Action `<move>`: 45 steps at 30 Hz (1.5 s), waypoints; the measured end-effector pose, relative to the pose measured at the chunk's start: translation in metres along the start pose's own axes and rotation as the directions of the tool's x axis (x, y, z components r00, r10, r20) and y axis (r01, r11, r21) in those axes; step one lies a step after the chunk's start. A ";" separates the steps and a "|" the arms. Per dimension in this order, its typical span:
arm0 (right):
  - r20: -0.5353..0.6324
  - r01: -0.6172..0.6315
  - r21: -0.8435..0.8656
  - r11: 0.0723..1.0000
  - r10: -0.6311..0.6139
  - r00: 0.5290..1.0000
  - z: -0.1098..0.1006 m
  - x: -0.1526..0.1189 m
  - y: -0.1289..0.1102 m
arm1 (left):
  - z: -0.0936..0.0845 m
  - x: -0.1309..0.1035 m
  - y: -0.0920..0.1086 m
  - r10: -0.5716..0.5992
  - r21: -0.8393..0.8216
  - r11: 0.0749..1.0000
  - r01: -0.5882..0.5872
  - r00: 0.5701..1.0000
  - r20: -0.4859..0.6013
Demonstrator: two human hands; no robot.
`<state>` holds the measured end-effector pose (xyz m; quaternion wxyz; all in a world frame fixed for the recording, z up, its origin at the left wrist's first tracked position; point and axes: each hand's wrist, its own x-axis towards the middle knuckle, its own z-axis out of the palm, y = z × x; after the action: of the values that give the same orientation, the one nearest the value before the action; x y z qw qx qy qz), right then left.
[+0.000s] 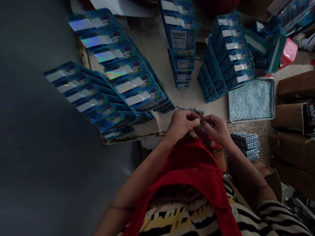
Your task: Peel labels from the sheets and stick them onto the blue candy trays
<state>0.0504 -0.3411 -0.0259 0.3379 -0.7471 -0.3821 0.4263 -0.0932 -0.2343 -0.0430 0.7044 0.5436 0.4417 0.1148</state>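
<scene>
My left hand (182,125) and my right hand (218,128) meet at the table's front edge, just before my red apron. Fingers of both are pinched closed, almost touching, on a thin, dark, flexible strip (202,133) that hangs below them. Its exact kind is hard to make out in the dim light. Past my fingertips lies a small bluish printed piece (188,109); whether it joins the strip I cannot tell. Left of my hands stand stacked blue candy boxes (141,95) marked "Caramelo Macizo".
More blue boxes (182,39) rise at the back, with another stack (236,54) to their right. A metal tray (272,101) holds pale blue granules. Below it sit silvery-blue packs (246,144). Cardboard boxes (285,144) line the right side. A dark phone (200,50) lies between stacks.
</scene>
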 end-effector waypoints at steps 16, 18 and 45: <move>0.331 -0.137 0.055 0.989 0.112 0.937 -0.019 0.016 0.009 | -0.021 0.031 0.005 -0.071 0.224 0.974 -0.020 0.917 0.393; 0.324 -0.151 0.071 0.986 0.121 0.938 -0.020 0.018 0.010 | -0.019 0.035 0.004 -0.078 0.209 0.978 -0.008 0.914 0.398; 0.043 0.047 -0.522 0.852 -0.028 0.999 -0.008 0.017 -0.002 | -0.002 0.026 -0.015 0.141 0.242 0.956 -0.169 0.982 0.128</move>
<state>0.0626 -0.3272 -0.0273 0.1238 -0.7958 -0.5036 0.3125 -0.0844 -0.2222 -0.0683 0.6416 0.6670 0.3695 0.0829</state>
